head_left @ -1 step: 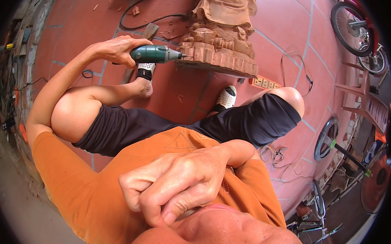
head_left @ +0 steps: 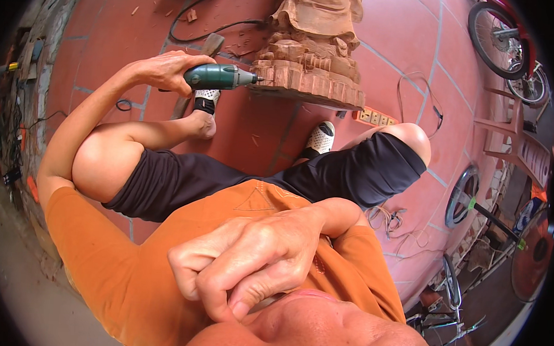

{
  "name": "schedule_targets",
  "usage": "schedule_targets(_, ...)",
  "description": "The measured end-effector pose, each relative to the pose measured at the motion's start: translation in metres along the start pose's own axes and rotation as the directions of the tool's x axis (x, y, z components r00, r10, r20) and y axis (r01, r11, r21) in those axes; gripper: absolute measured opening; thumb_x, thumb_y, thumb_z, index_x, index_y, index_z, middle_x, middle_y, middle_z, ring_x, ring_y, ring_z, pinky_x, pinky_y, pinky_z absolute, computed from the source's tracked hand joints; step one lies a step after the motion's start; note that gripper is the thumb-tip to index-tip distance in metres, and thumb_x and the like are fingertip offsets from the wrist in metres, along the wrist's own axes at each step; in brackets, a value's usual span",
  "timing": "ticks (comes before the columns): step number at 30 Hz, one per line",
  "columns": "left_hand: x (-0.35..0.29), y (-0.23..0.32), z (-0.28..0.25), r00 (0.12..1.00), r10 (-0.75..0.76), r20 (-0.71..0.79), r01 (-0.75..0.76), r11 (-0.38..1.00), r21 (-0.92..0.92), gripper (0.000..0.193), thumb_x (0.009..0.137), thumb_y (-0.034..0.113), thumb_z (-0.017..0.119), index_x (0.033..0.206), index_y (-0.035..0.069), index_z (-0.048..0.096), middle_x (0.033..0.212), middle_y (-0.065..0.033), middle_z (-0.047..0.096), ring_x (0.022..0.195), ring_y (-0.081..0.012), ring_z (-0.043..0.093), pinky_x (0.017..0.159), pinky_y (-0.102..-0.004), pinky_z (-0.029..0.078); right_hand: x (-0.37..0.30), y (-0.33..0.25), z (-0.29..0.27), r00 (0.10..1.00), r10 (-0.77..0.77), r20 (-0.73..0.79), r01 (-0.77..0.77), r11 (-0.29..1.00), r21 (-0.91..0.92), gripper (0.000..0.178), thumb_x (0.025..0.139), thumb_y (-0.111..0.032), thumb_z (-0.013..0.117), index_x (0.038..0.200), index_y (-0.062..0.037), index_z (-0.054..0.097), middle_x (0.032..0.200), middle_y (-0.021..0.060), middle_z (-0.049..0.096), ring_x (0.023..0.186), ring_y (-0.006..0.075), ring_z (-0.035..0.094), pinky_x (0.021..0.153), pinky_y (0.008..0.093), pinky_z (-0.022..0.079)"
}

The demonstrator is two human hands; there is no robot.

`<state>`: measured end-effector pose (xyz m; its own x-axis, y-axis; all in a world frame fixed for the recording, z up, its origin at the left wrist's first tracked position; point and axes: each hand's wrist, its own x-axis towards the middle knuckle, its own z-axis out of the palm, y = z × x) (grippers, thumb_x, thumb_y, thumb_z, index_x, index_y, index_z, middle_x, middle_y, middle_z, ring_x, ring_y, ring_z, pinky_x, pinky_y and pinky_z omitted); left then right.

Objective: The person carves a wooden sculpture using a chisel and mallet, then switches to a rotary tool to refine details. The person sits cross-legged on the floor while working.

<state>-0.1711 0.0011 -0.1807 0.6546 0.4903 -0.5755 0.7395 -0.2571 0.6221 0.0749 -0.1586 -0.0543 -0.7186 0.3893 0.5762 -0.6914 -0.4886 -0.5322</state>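
Observation:
My left hand [head_left: 169, 70] grips a green die grinder [head_left: 213, 76] with a grey nose, its fingers wrapped round the rear of the body. The grinder's short tip points right, at the left edge of a carved wooden statue [head_left: 311, 56]; whether it touches cannot be told. Carved blocks ring the statue's base, and folds like a robe rise above it; its top is outside the view. Raised close above my orange shirt, my right hand [head_left: 253, 259] has its fingers curled and pressed together. What they hold, if anything, is hidden.
A wooden-handled mallet-like tool [head_left: 213, 45] lies left of the statue, beside a black cable [head_left: 225, 26] and wood chips. An orange power strip [head_left: 375, 117] sits right of the base. Farther right are a red plastic chair [head_left: 520, 142], a motorbike wheel [head_left: 498, 42] and a fan-like stand [head_left: 464, 196].

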Motion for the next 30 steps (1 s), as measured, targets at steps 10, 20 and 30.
schedule_targets(10,0.001,0.004,-0.004,0.999,-0.040,0.027,0.040,0.999,0.009,0.083,0.061,0.021,0.073,0.141,0.012,0.054,0.089,-0.0156,0.070,0.077,-0.0305,0.070,0.068,-0.0435,0.054,0.002,0.006,0.009,0.999,-0.040,0.037,0.038,0.997,0.060,0.027,0.105,-0.022,0.062,0.089,-0.0002,0.065,0.092,0.0103,0.052,0.083,0.0251,0.051,0.071,0.0366,0.043)
schedule_targets(20,0.001,-0.012,-0.002,0.997,0.024,-0.069,-0.022,0.999,0.029,0.084,0.061,0.019,0.070,0.143,0.011,0.051,0.077,-0.0136,0.064,0.067,-0.0295,0.063,0.064,-0.0434,0.048,-0.002,0.009,0.019,0.998,-0.048,-0.046,0.049,0.999,0.007,0.019,0.100,-0.015,0.060,0.088,0.0000,0.063,0.090,0.0084,0.051,0.085,0.0250,0.050,0.075,0.0380,0.042)
schedule_targets(30,0.005,-0.014,-0.002,0.997,-0.058,-0.051,0.058,0.998,-0.002,0.086,0.061,0.021,0.069,0.144,0.009,0.050,0.089,-0.0152,0.065,0.076,-0.0293,0.064,0.069,-0.0435,0.050,-0.005,0.008,0.018,0.994,-0.085,-0.070,0.079,0.994,-0.081,0.026,0.107,-0.022,0.059,0.092,-0.0029,0.066,0.093,0.0095,0.050,0.083,0.0244,0.047,0.074,0.0359,0.040)
